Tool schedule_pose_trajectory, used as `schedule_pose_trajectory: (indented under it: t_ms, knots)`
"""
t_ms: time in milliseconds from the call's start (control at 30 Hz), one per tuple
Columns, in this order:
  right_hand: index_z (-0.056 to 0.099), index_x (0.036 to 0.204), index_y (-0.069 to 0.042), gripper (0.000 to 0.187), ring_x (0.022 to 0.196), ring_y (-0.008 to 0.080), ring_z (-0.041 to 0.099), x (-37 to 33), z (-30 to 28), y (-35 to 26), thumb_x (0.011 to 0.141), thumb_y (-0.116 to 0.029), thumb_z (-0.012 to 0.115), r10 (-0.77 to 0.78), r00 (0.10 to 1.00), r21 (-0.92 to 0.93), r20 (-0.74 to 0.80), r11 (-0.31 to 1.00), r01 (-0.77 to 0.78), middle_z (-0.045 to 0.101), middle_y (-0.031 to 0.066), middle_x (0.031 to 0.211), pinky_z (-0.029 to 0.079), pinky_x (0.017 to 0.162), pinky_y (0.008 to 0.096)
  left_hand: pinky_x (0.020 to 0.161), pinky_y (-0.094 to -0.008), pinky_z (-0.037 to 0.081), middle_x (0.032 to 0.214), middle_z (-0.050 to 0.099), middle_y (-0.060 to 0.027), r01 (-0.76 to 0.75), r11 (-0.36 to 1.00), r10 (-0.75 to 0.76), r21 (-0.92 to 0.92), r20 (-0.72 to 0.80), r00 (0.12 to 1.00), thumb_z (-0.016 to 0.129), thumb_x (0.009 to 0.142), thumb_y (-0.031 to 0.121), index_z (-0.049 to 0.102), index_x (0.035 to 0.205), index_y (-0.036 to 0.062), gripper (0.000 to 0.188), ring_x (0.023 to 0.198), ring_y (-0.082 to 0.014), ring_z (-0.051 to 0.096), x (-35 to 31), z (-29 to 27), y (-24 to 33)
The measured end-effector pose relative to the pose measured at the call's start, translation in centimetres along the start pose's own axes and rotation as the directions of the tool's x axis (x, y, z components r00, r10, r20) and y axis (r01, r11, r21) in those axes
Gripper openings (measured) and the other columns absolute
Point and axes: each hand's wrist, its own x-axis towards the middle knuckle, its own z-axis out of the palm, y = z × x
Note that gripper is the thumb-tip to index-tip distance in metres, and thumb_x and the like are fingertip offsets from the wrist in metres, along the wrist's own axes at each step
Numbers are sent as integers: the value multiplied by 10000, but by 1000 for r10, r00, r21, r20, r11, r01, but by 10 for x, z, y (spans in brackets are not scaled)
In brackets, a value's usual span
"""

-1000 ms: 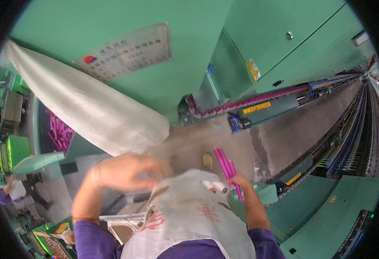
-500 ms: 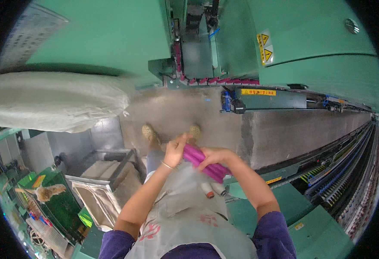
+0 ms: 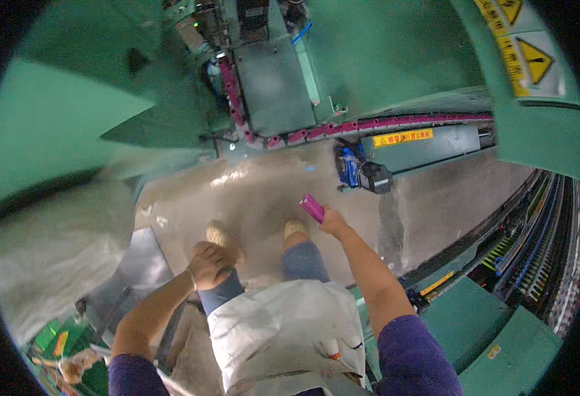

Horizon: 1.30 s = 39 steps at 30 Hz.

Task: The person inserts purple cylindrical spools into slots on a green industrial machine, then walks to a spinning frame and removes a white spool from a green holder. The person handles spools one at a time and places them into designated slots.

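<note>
My right hand (image 3: 333,222) reaches forward above the floor, its fingers wrapped round a magenta bobbin tube (image 3: 312,208). The tube's far end points up and to the left; whether a second tube lies against it is hard to tell. My left hand (image 3: 211,265) is lower, over my left knee, with its fingers curled in. What it holds, if anything, is hidden. Ahead, a row of magenta bobbin tubes (image 3: 343,130) runs along the green machine and bends away up the left side of its opening.
A blue and black motor-like unit (image 3: 362,170) juts from the machine base. Green panels with a yellow warning label (image 3: 534,61) stand at the right. A large pale sack (image 3: 59,244) bulges at the left. White bobbins (image 3: 333,348) show at my apron. Long machine rails (image 3: 534,244) stretch along the right.
My hands have come apart from the bundle of magenta tubes. The right has moved forward with a tube; the left has dropped to the left. The view has come nearer the machine.
</note>
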Motion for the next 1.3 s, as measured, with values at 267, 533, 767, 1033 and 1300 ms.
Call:
schedule_pose_trajectory:
  t_ms: [267,533,767,1033,1300]
  knots:
    - [450,1049,-31,434,841,368,562,154,86,34,649,-123,589,139,970,18,-200,990,-138,569,215,934,446,721,444,872,-402,364,934,604,-17,-109,989,112,98,-24,993,582,634,313,639,865,149,288,971,-220,522,30,5,-105]
    - [231,1275,7,824,1085,396,342,235,163,73,658,-346,647,-87,765,-165,-638,986,-26,321,210,1235,276,926,484,888,-362,369,970,576,-52,-320,936,327,150,-29,944,570,677,313,604,857,122,265,975,-222,512,89,44,-121]
    - [189,1308,-6,960,1152,385,308,229,168,93,589,-370,710,-275,645,-210,-713,961,177,324,207,1249,265,926,501,801,-352,416,912,581,-80,-80,996,86,-31,331,940,540,759,358,563,956,87,336,880,-247,539,136,39,-113]
    - [251,1267,5,862,1155,388,302,225,174,93,622,-361,689,-231,596,-171,-769,973,157,322,217,1246,235,958,488,762,-377,446,884,586,-104,24,983,-6,-180,100,995,558,760,366,579,925,67,343,845,-283,552,144,47,-114]
    - [375,1176,11,510,1076,346,379,129,38,-45,733,-134,582,-413,239,-160,-879,727,668,417,199,1167,264,934,439,858,-275,390,1115,487,-95,60,852,-436,-520,-641,631,487,806,19,473,1091,-4,286,1004,-172,487,189,-11,-171]
